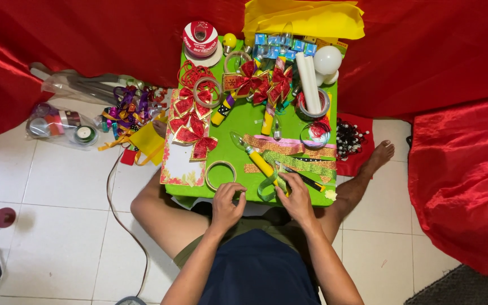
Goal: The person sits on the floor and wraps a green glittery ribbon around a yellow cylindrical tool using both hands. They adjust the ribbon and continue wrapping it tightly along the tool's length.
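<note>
- The left hand (226, 204) is resting at the near edge of the green counter (244, 121), fingers curled together, just below a tape ring (220, 174).
- Whether the left hand is pinching anything cannot be told; its fingertips are hiding what lies under them.
- The right hand (296, 197) is pressing down at the counter's near right edge, fingers closed on a green ribbon (269, 187) that is looping between the two hands.
- A yellow-wrapped bulb (253, 155) is lying diagonally just above the right hand, its glass tip pointing up-left; its lower end is running under the right fingers.
- A yellow-and-black cutter (308, 180) is lying just right of the right hand, partly covered by it.
- Glitter ribbon strips (295, 151) are lying flat across the counter beyond both hands.
- Red bows (192, 124) are sitting on a card at the counter's left, well apart from the hands.
- The counter's far end is crowded: small boxes and bulbs there are too small to make out.
- A bare foot (380, 153) is showing right of the counter; the legs are running under it and are partly hidden.
</note>
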